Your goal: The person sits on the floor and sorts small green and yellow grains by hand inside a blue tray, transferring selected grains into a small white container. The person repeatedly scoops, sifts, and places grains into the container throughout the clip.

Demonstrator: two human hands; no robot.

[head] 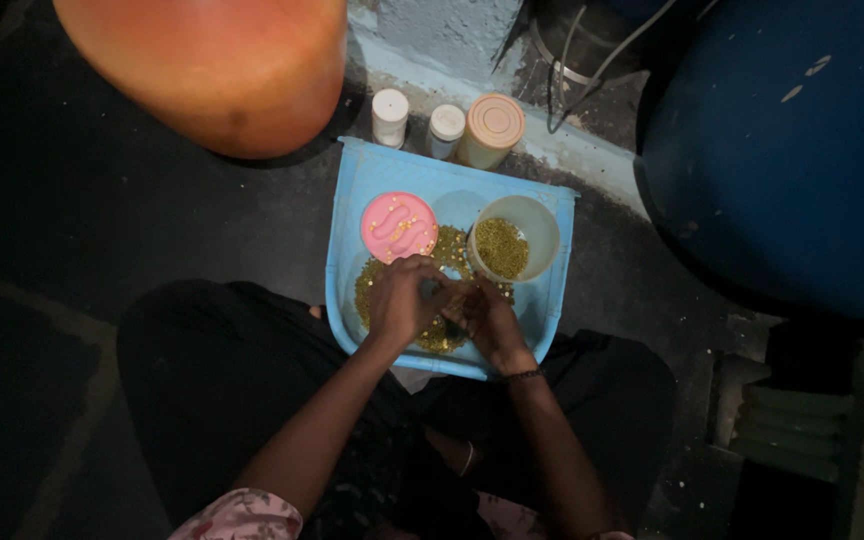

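The left hand [402,300] and the right hand [487,318] are brought together, fingers curled and touching, over a heap of small golden beads [440,250] spread in a light blue tray [352,215]; whether something is pinched between them cannot be told. Just beyond the left hand a round pink lid [399,227] is laid on the beads, and beyond the right hand a pale bowl [540,222] partly filled with beads is set. Past the tray's far edge three small capped jars [446,126] are lined up.
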